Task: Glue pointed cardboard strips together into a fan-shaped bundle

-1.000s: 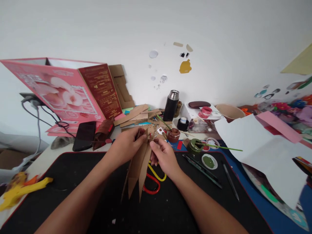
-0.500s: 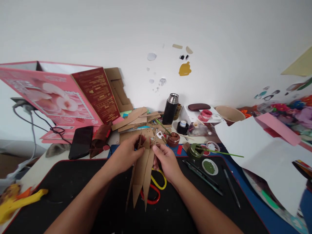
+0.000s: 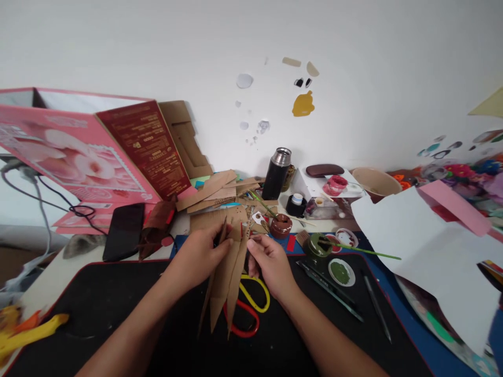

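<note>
My left hand [image 3: 204, 251] grips a folded strip of brown cardboard [image 3: 223, 285], its thumb lying along the inner face. The cardboard is creased lengthwise into several panels, whose pointed ends hang down towards me. On the other side, my right hand [image 3: 271, 264] is closed in a pinch at the upper right edge of the same piece; its fingertips are partly hidden. Scissors with one yellow and one red handle [image 3: 251, 325] lie on the black mat [image 3: 291, 345] below, their blades covered by the cardboard and my right hand.
Cardboard scraps [image 3: 214, 191], a black flask [image 3: 276, 175] and a brown paint jar [image 3: 281, 226] stand behind my hands. At right are a green paint jar [image 3: 319, 245], a small dish [image 3: 341, 272], pens [image 3: 330, 288] and white paper [image 3: 424, 251]. A phone [image 3: 123, 232] and pink box [image 3: 78, 152] are left.
The view has shifted slightly. Both hands stay on the cardboard with nearly the same hold, and slightly more of the scissor handles shows beside it.
</note>
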`<action>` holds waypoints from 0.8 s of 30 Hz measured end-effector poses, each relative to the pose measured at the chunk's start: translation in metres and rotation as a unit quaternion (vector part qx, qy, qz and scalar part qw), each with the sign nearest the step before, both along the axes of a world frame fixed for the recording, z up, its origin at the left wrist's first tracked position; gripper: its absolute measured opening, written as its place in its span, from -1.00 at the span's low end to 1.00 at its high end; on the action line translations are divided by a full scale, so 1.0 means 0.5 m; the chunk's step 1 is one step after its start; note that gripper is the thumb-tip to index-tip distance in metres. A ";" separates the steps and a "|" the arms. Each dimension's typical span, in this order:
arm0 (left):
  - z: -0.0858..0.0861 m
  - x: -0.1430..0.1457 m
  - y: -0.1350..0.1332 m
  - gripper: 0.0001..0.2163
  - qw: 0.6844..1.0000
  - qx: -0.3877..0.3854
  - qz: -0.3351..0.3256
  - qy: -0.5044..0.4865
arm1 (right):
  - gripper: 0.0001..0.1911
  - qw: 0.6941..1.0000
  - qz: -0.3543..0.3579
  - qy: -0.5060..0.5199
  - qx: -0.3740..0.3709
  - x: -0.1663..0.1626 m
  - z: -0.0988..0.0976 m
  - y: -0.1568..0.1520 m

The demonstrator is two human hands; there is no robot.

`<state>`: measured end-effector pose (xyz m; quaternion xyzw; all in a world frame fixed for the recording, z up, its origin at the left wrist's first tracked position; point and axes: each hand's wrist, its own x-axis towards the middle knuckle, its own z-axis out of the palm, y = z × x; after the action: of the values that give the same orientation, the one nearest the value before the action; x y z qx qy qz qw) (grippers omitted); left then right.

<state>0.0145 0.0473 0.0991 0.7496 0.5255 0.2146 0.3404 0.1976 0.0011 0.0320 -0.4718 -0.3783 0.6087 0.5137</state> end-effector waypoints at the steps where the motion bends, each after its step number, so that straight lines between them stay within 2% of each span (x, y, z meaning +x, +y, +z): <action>1: -0.002 0.000 0.000 -0.86 1.000 0.002 0.003 0.008 | -0.47 1.000 0.002 -0.008 0.004 0.000 0.000 0.000; 9: -0.007 0.010 -0.006 -0.91 0.997 0.008 0.006 0.079 | -0.55 0.999 0.003 -0.045 0.031 -0.004 -0.005 0.001; 17: 0.000 0.014 -0.011 -0.93 0.995 0.011 0.005 0.102 | -0.54 0.999 0.006 -0.030 0.030 -0.006 -0.006 -0.003; 24: 0.006 0.013 -0.012 -0.92 0.997 0.006 0.001 0.075 | -0.51 0.999 0.012 -0.040 0.031 -0.004 -0.003 -0.006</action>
<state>0.0208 0.0414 0.1020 0.7653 0.5489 0.1609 0.2952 0.1954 -0.0016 0.0305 -0.4753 -0.4228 0.5833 0.5051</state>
